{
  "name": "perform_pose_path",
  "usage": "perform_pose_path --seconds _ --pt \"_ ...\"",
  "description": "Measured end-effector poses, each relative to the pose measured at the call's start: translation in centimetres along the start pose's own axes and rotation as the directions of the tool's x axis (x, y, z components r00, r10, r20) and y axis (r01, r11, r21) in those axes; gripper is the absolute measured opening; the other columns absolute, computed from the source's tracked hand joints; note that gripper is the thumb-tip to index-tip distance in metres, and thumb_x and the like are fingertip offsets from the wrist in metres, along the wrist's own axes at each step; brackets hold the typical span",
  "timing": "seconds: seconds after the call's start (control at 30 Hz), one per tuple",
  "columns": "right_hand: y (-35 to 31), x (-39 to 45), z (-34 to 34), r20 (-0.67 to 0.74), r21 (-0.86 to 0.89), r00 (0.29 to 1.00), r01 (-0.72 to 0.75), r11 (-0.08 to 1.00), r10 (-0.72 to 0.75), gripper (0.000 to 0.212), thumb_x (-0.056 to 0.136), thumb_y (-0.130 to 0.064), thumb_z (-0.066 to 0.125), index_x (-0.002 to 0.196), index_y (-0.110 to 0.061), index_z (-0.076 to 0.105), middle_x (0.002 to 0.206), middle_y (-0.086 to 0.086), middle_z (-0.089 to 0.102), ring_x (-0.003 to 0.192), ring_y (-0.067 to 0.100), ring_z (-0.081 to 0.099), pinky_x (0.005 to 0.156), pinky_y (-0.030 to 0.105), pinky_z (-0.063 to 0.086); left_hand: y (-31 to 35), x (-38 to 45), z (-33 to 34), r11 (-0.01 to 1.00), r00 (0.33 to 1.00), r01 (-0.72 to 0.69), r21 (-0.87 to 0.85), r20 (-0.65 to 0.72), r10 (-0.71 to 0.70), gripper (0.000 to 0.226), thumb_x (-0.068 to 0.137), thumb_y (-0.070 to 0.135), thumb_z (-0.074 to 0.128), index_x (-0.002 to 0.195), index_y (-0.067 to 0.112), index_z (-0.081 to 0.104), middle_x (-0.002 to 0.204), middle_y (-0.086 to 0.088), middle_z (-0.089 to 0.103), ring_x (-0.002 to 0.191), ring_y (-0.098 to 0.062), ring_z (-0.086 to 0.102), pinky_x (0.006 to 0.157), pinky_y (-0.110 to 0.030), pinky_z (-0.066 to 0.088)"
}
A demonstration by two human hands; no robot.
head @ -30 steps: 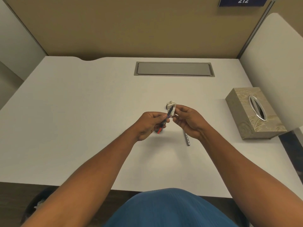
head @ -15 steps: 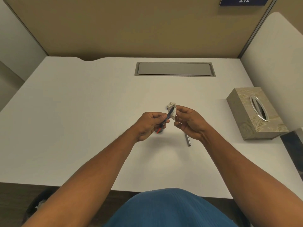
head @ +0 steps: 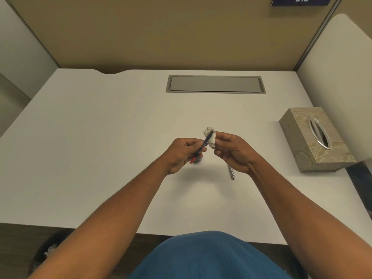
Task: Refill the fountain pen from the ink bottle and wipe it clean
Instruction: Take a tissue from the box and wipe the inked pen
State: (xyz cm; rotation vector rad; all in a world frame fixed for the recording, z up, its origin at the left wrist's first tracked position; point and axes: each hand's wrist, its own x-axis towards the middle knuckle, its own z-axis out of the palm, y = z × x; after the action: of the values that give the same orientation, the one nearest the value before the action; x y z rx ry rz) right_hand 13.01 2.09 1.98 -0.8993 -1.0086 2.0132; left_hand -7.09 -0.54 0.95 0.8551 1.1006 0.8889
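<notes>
My left hand pinches a slim dark pen section with a red end, held slanted above the white desk. Its upper tip is buried in a crumpled white tissue that my right hand grips between thumb and fingers. A silver metal pen barrel lies on the desk under my right wrist. A small dark round object, possibly the ink bottle, sits half hidden below my left fingers.
A beige patterned tissue box stands at the right of the desk. A grey cable hatch is set in the desk's back. Partition walls close off the back and right. A dark bin sits below the front edge at left.
Both hands stay in nearly the same place. The tissue has shifted slightly around the pen tip.
</notes>
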Motion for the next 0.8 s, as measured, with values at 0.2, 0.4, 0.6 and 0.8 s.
perform_pose_path --seconds 0.2,0.4,0.6,0.8 --pt "0.6 0.2 0.4 -0.114 -0.102 0.991 0.063 0.993 -0.074 0.024 0.096 -0.004 0.059 0.116 0.004 0.068 0.092 0.01 0.059 0.072 0.014 0.05 0.062 0.022 0.042 0.1 0.0 -0.2 1.0 1.0 -0.014 0.027 -0.003 0.014 0.028 0.098 0.013 0.059 0.115 -0.008 0.068 0.08 -0.005 0.07 0.082 -0.028 0.055 0.075 -0.029 0.051" --pt "0.9 0.2 1.0 -0.16 -0.233 0.968 0.154 0.96 -0.194 0.018 0.098 -0.007 0.056 0.09 -0.002 0.072 0.072 0.002 0.06 0.066 0.015 0.047 0.06 0.025 0.037 0.4 -0.2 0.2 0.996 0.999 -0.034 0.083 -0.03 0.037 0.026 0.098 0.012 0.06 0.114 -0.007 0.069 0.081 -0.008 0.068 0.075 -0.02 0.058 0.072 -0.024 0.052" --pt "1.4 0.6 1.6 -0.22 -0.389 0.932 0.187 0.902 -0.288 0.027 0.098 -0.009 0.051 0.081 0.001 0.069 0.067 0.01 0.055 0.063 0.022 0.044 0.06 0.029 0.038 0.2 -0.1 0.2 0.995 0.998 -0.038 0.097 -0.045 0.043 0.028 0.098 0.012 0.06 0.115 -0.009 0.068 0.085 -0.012 0.067 0.079 -0.026 0.056 0.076 -0.03 0.052" --pt "1.1 0.5 1.5 -0.168 -0.37 0.954 0.171 0.913 -0.247 0.024 0.102 -0.009 0.049 0.101 0.004 0.069 0.078 0.011 0.06 0.067 0.017 0.05 0.068 0.028 0.043 0.3 -0.2 0.0 0.998 0.996 -0.038 0.046 -0.075 0.042 0.018 0.097 0.012 0.061 0.105 0.001 0.073 0.082 -0.008 0.07 0.08 -0.025 0.062 0.074 -0.027 0.053"
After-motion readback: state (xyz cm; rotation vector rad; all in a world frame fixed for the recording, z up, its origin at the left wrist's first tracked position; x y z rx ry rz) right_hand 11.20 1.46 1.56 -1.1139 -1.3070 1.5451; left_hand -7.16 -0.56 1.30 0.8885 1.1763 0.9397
